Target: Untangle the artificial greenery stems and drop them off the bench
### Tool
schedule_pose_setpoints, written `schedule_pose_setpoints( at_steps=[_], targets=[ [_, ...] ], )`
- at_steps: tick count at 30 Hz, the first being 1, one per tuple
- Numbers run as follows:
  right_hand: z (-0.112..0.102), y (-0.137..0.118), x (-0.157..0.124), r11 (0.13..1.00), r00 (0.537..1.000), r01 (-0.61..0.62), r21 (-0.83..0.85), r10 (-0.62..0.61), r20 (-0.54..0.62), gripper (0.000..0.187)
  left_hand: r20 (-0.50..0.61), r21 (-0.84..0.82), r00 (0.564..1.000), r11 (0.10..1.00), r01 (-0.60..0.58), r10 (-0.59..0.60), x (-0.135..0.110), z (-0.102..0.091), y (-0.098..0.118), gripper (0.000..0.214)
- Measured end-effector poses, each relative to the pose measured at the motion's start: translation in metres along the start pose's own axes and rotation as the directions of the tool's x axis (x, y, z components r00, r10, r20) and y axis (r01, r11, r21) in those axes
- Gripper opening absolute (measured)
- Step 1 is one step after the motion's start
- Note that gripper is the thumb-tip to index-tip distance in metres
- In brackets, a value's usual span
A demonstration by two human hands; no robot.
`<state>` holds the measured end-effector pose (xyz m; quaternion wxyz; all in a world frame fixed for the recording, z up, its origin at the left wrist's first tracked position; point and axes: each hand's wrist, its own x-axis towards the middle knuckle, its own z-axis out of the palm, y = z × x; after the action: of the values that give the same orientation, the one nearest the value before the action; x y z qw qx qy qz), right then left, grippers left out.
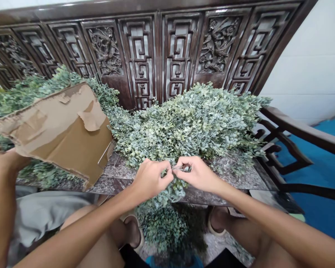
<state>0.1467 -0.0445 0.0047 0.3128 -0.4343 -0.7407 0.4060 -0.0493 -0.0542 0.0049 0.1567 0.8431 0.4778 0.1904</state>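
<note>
In the head view, a thin pale wire (181, 168) is pinched between the fingertips of the left hand (152, 178) and the right hand (197, 174), so both grips are clenched on it, just above a trailing spray of artificial leaves (167, 193). A large heap of grey-green artificial foliage (190, 126) is piled on a speckled stone surface (240, 178), with part of it hanging over the front edge. None of the heap is seen sorted or bundled apart, so much of it is left lying loose. A torn cardboard sheet (64, 130) is held up at the left by a co-worker's hand (5, 160), with a bent wire frame (104, 153) just beside it. Behind rises a carved dark wooden settee back (139, 56). No brand, label or writing can be read.
</note>
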Motion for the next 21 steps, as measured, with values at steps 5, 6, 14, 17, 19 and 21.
schedule_pose_setpoints(
  at_steps=[5, 6, 14, 17, 19, 21],
  targets=[
    [0.007, 0.003, 0.003, 0.975, 0.986, -0.160, 0.152, 0.165, -0.023, 0.013, -0.031, 0.225, 0.997, 0.973, -0.056, 0.065, 0.001, 0.001, 0.007, 0.021],
    [0.007, 0.004, 0.003, 0.964, 0.978, -0.199, 0.174, 0.206, -0.025, 0.013, -0.031, 0.264, 0.995, 0.961, -0.080, 0.091, 0.001, 0.001, 0.009, 0.021],
    [-0.002, 0.009, 0.003, 0.807, 0.862, -0.505, 0.307, 0.456, 0.219, 0.016, -0.001, 0.483, 0.950, 0.832, -0.271, 0.311, -0.005, 0.002, 0.014, 0.014],
    [-0.003, 0.005, 0.005, 0.798, 0.854, -0.518, 0.308, 0.464, 0.235, 0.019, -0.003, 0.490, 0.949, 0.828, -0.274, 0.316, -0.005, 0.003, 0.014, 0.014],
    [-0.004, 0.002, 0.006, 0.798, 0.854, -0.518, 0.308, 0.461, 0.241, 0.019, 0.000, 0.485, 0.952, 0.832, -0.268, 0.307, -0.005, 0.002, 0.014, 0.014],
    [-0.006, 0.001, 0.007, 0.795, 0.851, -0.521, 0.311, 0.456, 0.262, 0.021, 0.002, 0.464, 0.956, 0.847, -0.260, 0.292, -0.005, -0.001, 0.015, 0.015]
  ],
)
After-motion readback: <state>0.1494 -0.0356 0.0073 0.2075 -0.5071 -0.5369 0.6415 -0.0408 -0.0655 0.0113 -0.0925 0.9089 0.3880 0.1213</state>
